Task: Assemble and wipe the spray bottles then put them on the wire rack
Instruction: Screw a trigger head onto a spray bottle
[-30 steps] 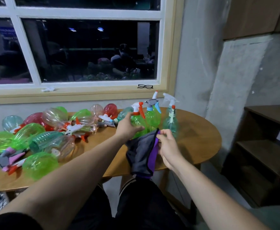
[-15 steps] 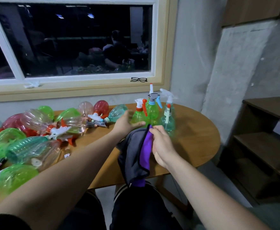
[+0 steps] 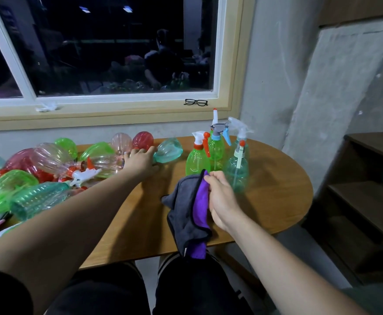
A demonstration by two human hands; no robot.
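My left hand [image 3: 140,161] reaches across the wooden table [image 3: 277,201], its fingers spread against the neck end of a teal bottle [image 3: 169,151] lying on its side. My right hand [image 3: 220,198] grips a grey and purple cloth [image 3: 189,214] that hangs over the table's front edge. Three assembled spray bottles stand together at the back right: a green one with an orange trigger [image 3: 197,160], a green one with a blue trigger [image 3: 216,144] and a teal one [image 3: 237,171]. A pile of loose bottles [image 3: 33,176] and a loose white spray head [image 3: 84,175] cover the table's left side.
A window with a pair of glasses [image 3: 195,102] on its sill runs behind the table. A dark wooden shelf unit [image 3: 368,189] stands to the right. A concrete wall [image 3: 277,76] closes the back right corner. My knees are under the table's front edge.
My left hand has left the standing green bottle and moved left to the lying teal bottle. The right hand with the cloth has stayed in place. The view has tilted down.
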